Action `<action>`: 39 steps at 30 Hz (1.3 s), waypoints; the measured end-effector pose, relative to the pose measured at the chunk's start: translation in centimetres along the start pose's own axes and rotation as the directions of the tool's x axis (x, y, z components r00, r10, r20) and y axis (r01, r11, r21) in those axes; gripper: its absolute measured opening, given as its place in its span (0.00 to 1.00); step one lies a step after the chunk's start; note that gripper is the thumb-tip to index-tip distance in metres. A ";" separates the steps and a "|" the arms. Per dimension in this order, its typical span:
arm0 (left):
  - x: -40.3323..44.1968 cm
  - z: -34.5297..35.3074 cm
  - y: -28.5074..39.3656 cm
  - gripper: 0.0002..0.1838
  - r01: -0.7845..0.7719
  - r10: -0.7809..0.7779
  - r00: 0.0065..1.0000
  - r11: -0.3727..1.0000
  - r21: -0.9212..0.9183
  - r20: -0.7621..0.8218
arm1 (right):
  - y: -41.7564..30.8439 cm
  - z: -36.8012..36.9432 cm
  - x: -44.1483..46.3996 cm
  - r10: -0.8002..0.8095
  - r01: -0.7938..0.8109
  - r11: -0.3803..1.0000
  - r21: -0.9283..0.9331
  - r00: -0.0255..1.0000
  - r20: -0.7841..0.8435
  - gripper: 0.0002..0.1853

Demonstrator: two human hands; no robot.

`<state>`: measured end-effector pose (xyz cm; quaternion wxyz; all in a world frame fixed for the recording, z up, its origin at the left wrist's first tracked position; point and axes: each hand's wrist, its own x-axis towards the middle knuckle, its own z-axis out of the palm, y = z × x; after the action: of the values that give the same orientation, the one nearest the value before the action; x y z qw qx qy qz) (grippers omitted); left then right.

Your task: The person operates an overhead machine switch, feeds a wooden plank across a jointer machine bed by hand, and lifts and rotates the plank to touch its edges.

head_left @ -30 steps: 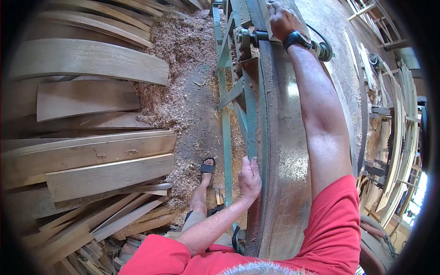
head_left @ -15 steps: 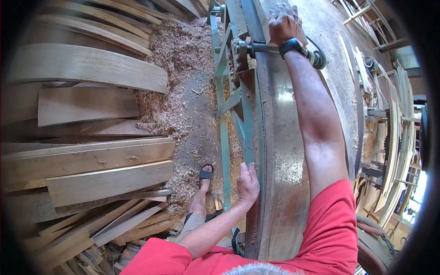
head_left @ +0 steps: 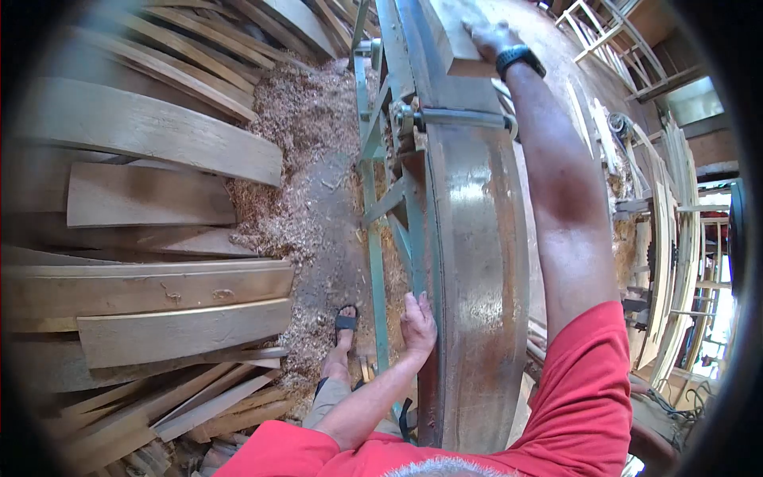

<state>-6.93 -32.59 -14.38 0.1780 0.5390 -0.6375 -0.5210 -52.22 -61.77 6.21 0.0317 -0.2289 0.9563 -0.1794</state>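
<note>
A long planing machine with a smooth metal bed (head_left: pixel 481 238) runs away in front of me. On its far part lies a thick wooden board (head_left: pixel 465 48), its near end beyond a metal crossbar (head_left: pixel 465 118). My right hand (head_left: pixel 491 40), with a dark watch at the wrist, grips the board's right side near that end, fingers laid over its top. Low on the bed's left side, my left hand (head_left: pixel 419 324) has its fingers curled against the machine's edge. Part of its grip is hidden from view.
Stacked planks (head_left: pixel 183 314) and curved boards (head_left: pixel 159 131) fill the left side. Wood shavings (head_left: pixel 294 143) cover the floor beside the green machine frame (head_left: pixel 373 262). More long timber (head_left: pixel 664 254) stands at the right, with a wooden rack (head_left: pixel 604 32) at the far right.
My right hand has moved farther forward past the crossbar with the board, whose near end now shows. The left hand stays at the machine's edge. The view has shifted slightly.
</note>
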 end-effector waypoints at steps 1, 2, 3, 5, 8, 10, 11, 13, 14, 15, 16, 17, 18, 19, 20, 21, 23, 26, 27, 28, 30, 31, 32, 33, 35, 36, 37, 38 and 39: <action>0.0 0.0 -0.1 0.16 -0.018 0.018 1.000 1.000 -0.017 -0.011 | 2.4 2.5 4.2 -0.189 0.190 0.980 -0.066 0.982 0.026 0.45; -0.3 0.0 -0.8 0.17 -0.004 0.004 1.000 1.000 -0.003 -0.003 | 3.2 2.6 4.9 -0.213 0.212 0.977 0.014 0.973 0.094 0.45; 0.1 0.5 -0.9 0.18 0.007 -0.007 1.000 1.000 0.007 0.006 | 3.4 1.9 4.4 -0.180 0.155 0.978 0.141 0.965 0.188 0.45; 0.4 0.6 -0.6 0.19 0.008 -0.008 1.000 1.000 0.022 0.012 | 4.0 1.4 3.5 -0.113 0.000 0.946 0.323 0.937 0.329 0.45; 0.1 0.6 -1.5 0.19 0.036 -0.038 0.999 0.997 0.068 0.023 | 4.4 0.8 3.2 -0.080 -0.133 0.884 0.447 0.901 0.426 0.46; 0.1 0.7 -1.3 0.18 0.017 -0.018 1.000 0.999 0.046 0.018 | 4.5 0.6 3.1 -0.075 -0.183 0.854 0.487 0.883 0.464 0.46; 0.2 0.7 -1.2 0.17 0.009 -0.011 1.000 0.999 0.052 0.029 | 4.5 0.4 3.0 -0.075 -0.196 0.848 0.492 0.875 0.478 0.47; 0.1 1.0 -1.6 0.17 0.009 -0.011 1.000 0.998 0.066 0.029 | 4.5 0.3 2.6 -0.064 -0.229 0.834 0.502 0.864 0.500 0.47; 0.2 1.1 -1.6 0.17 0.002 -0.004 1.000 0.997 0.079 0.023 | 4.3 0.1 2.4 -0.059 -0.241 0.828 0.507 0.860 0.506 0.47; 0.2 1.2 -1.9 0.17 0.009 -0.012 0.999 0.997 0.070 0.033 | 4.0 0.4 2.2 -0.052 -0.256 0.821 0.510 0.857 0.513 0.48; 0.2 1.3 -2.0 0.17 0.005 -0.007 1.000 0.997 0.074 0.027 | 3.6 0.6 2.0 -0.044 -0.270 0.814 0.515 0.855 0.517 0.48; 0.2 1.4 -2.1 0.17 -0.014 0.014 1.000 0.995 0.103 0.000 | 3.3 1.0 1.6 -0.040 -0.282 0.801 0.528 0.855 0.516 0.48; 0.3 1.5 -2.1 0.17 -0.031 0.035 0.999 0.992 0.126 -0.027 | 3.0 1.6 1.2 -0.037 -0.281 0.792 0.542 0.864 0.502 0.48; 0.3 1.3 -1.7 0.18 -0.018 0.018 1.000 0.993 0.115 -0.005 | 3.0 2.9 1.1 -0.041 -0.274 0.774 0.570 0.877 0.478 0.48; 0.3 1.1 -1.4 0.18 -0.015 0.016 1.000 0.994 0.112 -0.007 | 3.0 4.2 0.9 -0.045 -0.266 0.757 0.597 0.890 0.453 0.47; 0.3 1.1 -1.2 0.19 -0.006 0.007 1.000 0.994 0.108 -0.009 | 3.5 5.5 0.2 -0.092 -0.201 0.756 0.623 0.910 0.405 0.46; 0.4 1.3 -1.2 0.19 0.000 0.001 1.000 0.995 0.102 -0.010 | 2.5 4.6 -4.9 -0.161 -0.032 0.817 0.576 0.946 0.281 0.43; 0.7 1.2 -1.7 0.20 0.006 -0.007 1.000 0.993 0.115 0.002 | 4.6 5.6 -10.4 -0.122 -0.038 0.844 0.536 0.958 0.259 0.49; 0.7 1.1 -1.4 0.20 0.014 -0.015 1.000 0.994 0.105 0.005 | 5.3 5.6 -12.2 -0.116 -0.039 0.855 0.517 0.958 0.264 0.49; 0.5 1.2 -1.2 0.21 0.025 -0.026 1.000 0.995 0.094 0.012 | 5.8 4.2 -16.0 -0.087 -0.041 0.892 0.450 0.962 0.261 0.49; 0.8 1.4 -0.9 0.22 0.022 -0.022 1.000 0.995 0.099 -0.004 | 7.5 2.7 -22.4 -0.115 -0.040 0.843 0.536 0.961 0.253 0.48; 0.9 1.5 -1.4 0.23 0.007 -0.006 1.000 0.996 0.084 -0.012 | 7.8 1.4 -25.9 -0.112 -0.058 0.823 0.566 0.959 0.260 0.48; 0.8 1.7 -1.8 0.23 -0.011 0.012 1.000 0.998 0.068 -0.018 | 7.1 -1.5 -30.2 -0.068 -0.117 0.816 0.567 0.953 0.294 0.47; 1.0 1.7 -1.8 0.24 -0.015 0.015 1.000 0.999 0.046 -0.020 | 8.9 -0.9 -32.5 -0.038 -0.122 0.828 0.548 0.962 0.272 0.46; 1.7 1.8 -2.6 0.23 -0.076 0.076 0.997 0.997 0.015 -0.011 | 11.4 -1.9 -37.4 -0.019 -0.137 0.838 0.528 0.960 0.279 0.45; 2.0 1.9 -3.4 0.23 -0.125 0.125 0.992 0.992 -0.017 -0.006 | 11.7 -3.6 -40.5 -0.035 -0.142 0.838 0.527 0.950 0.311 0.46; 3.9 3.0 -7.0 0.24 -0.147 0.149 0.989 0.983 -0.110 0.005 | 13.4 -3.0 -43.2 -0.020 -0.141 0.831 0.538 0.959 0.283 0.48; 5.6 4.0 -10.4 0.25 -0.166 0.173 0.985 0.965 -0.203 0.016 | 15.3 -2.7 -45.7 0.000 -0.141 0.824 0.548 0.968 0.249 0.50; 7.2 5.0 -13.6 0.25 -0.180 0.196 0.980 0.939 -0.294 0.027 | 15.8 -4.3 -48.7 0.012 -0.159 0.831 0.533 0.963 0.268 0.52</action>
<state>-6.62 -34.88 -30.38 0.2861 0.4287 -0.6075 -0.6045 -16.06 -25.32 3.47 0.2260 -0.1876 0.8615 -0.4141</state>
